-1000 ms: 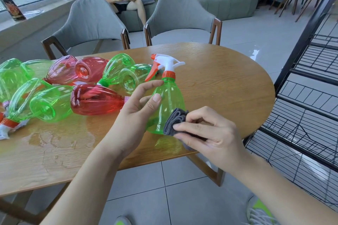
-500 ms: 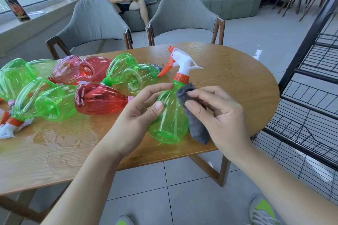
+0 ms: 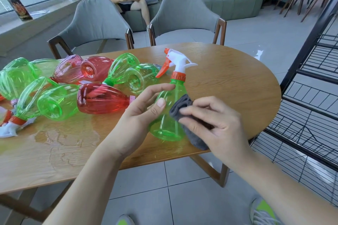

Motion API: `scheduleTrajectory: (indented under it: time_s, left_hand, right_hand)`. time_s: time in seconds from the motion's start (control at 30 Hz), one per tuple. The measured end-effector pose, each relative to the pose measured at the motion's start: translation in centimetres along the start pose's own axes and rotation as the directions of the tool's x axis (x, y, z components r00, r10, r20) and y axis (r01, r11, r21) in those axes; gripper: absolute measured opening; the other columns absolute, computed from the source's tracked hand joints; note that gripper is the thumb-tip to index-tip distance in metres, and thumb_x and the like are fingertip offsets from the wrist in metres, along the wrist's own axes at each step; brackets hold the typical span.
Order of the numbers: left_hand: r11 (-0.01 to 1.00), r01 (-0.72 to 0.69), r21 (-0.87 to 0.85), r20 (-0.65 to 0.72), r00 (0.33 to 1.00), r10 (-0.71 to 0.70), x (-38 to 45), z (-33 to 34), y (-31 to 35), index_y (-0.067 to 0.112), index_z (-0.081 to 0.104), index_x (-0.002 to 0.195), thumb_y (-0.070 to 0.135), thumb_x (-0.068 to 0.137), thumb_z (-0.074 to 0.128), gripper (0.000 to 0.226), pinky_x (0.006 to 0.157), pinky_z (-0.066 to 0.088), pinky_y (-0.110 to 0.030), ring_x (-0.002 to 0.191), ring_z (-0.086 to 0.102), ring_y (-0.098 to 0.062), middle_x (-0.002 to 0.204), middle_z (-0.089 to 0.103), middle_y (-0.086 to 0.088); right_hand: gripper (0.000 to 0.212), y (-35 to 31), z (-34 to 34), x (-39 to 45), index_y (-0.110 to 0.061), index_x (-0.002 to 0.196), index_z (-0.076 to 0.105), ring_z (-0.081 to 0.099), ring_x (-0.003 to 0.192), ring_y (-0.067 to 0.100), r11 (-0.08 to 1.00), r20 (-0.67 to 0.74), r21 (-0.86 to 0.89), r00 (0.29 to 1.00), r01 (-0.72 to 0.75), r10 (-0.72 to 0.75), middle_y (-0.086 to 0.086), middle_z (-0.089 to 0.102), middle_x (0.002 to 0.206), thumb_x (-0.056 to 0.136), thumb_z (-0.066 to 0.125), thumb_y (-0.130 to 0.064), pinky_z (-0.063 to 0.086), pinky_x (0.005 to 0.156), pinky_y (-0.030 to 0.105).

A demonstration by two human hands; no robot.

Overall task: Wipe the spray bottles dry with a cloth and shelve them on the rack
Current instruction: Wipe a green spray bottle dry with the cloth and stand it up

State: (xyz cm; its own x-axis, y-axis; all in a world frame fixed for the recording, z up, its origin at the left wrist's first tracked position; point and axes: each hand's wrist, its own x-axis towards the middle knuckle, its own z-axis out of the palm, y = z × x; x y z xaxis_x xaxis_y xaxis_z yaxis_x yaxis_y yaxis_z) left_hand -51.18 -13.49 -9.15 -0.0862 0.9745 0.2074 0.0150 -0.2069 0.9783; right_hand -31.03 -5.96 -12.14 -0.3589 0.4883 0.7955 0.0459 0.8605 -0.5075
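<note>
The left hand [image 3: 140, 113] curls its thumb and fingers around a green spray bottle [image 3: 169, 115], holding it tilted above the near edge of the wooden surface [image 3: 228, 86]. Just right of it, the right hand [image 3: 214, 126] pinches a folded grey cloth [image 3: 184, 113] and presses it against the bottle's side. Beyond the left hand, further green and red spray bottles [image 3: 102, 98] lie on their sides by a wet patch [image 3: 60, 137]. A black wire rack [image 3: 311, 100] stands past the right hand.

Both forearms are bare and sleeveless, and the feet wear grey sneakers [image 3: 263, 213] with neon-green accents.
</note>
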Motion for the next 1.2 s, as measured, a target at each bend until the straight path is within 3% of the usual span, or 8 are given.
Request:
scheduleTrajectory:
  time_s: [0.17,0.37,0.6,0.77,0.97,1.03,1.13,1.2]
  left_hand:
    - [0.999,0.000,0.055,-0.071,0.997,0.004,0.5,0.2,0.0,0.038,0.067,0.132,0.048,0.091,0.072,0.043,0.114,0.043,-0.061,0.137,0.051,-0.043,0.128,0.065,-0.007]
    - [0.999,0.028,0.022,-0.118,0.993,-0.025,0.7,0.2,-0.1,0.038,0.067,0.130,0.038,0.096,0.067,0.034,0.091,0.048,-0.054,0.098,0.061,-0.030,0.099,0.062,-0.008]
    - [0.998,0.047,0.039,-0.091,0.995,-0.043,0.4,-0.1,-0.1,0.037,0.062,0.137,0.042,0.099,0.066,0.039,0.110,0.040,-0.076,0.121,0.061,-0.052,0.129,0.059,-0.033]
    - [0.992,0.014,0.129,0.030,0.999,-0.018,-0.2,-0.5,0.2,0.033,0.060,0.139,0.036,0.102,0.063,0.037,0.115,0.040,-0.068,0.126,0.058,-0.046,0.137,0.064,-0.017]
    - [0.962,-0.039,0.270,0.063,0.998,0.023,-0.3,-0.8,0.8,0.029,0.063,0.134,0.028,0.104,0.059,0.030,0.113,0.047,-0.029,0.145,0.047,-0.002,0.140,0.065,0.016]
    - [0.963,-0.048,0.265,0.039,0.998,0.039,-0.2,-0.6,0.8,0.028,0.064,0.135,0.027,0.105,0.058,0.031,0.113,0.049,-0.037,0.139,0.055,-0.011,0.142,0.065,0.012]
    - [0.966,-0.041,0.255,0.010,0.999,0.040,-0.1,-0.5,0.6,0.031,0.066,0.136,0.032,0.107,0.057,0.031,0.112,0.045,-0.066,0.129,0.056,-0.047,0.145,0.063,0.000]
    - [0.964,-0.035,0.263,0.009,0.999,0.034,-0.1,-0.6,0.7,0.032,0.066,0.135,0.033,0.106,0.057,0.031,0.112,0.043,-0.070,0.130,0.058,-0.044,0.146,0.063,-0.001]
  right_hand:
    - [0.015,-0.1,0.5,-1.0,-0.007,0.106,0.082,0.063,0.082,0.019,0.978,0.124,-0.068,0.974,0.198,-0.189,0.007,0.068,0.095,0.091,0.083,-0.012,0.050,0.080,0.021]
    - [0.015,0.4,0.6,-1.3,-0.009,0.104,0.083,0.066,0.083,0.015,0.993,0.052,-0.041,0.993,0.113,-0.111,0.006,0.069,0.095,0.089,0.083,-0.015,0.050,0.080,0.018]
    - [0.019,0.7,0.7,-0.5,-0.010,0.104,0.083,0.066,0.088,0.007,1.000,-0.002,0.000,1.000,0.015,-0.015,0.002,0.069,0.097,0.086,0.083,-0.016,0.048,0.080,0.016]
    - [0.018,0.7,0.1,2.1,-0.023,0.108,0.078,0.066,0.093,0.004,0.979,-0.065,0.119,0.982,-0.167,0.176,-0.010,0.069,0.101,0.090,0.079,-0.019,0.048,0.085,0.017]
    - [0.019,0.8,-0.1,2.0,-0.030,0.110,0.076,0.068,0.091,0.014,0.946,-0.010,0.217,0.969,-0.240,0.248,-0.014,0.069,0.105,0.093,0.076,-0.022,0.055,0.084,0.032]
    - [0.018,0.7,0.0,1.4,-0.022,0.110,0.078,0.066,0.093,0.009,0.975,-0.015,0.136,0.984,-0.173,0.177,-0.009,0.068,0.103,0.092,0.077,-0.019,0.050,0.084,0.022]
    - [0.018,0.5,0.1,1.0,-0.015,0.108,0.080,0.065,0.094,0.006,0.994,-0.016,0.041,0.995,-0.102,0.102,-0.004,0.068,0.099,0.090,0.078,-0.019,0.047,0.086,0.017]
    - [0.018,0.5,0.0,1.2,-0.015,0.108,0.080,0.065,0.093,0.005,0.994,-0.016,0.036,0.995,-0.100,0.100,-0.004,0.068,0.099,0.090,0.078,-0.019,0.047,0.085,0.016]
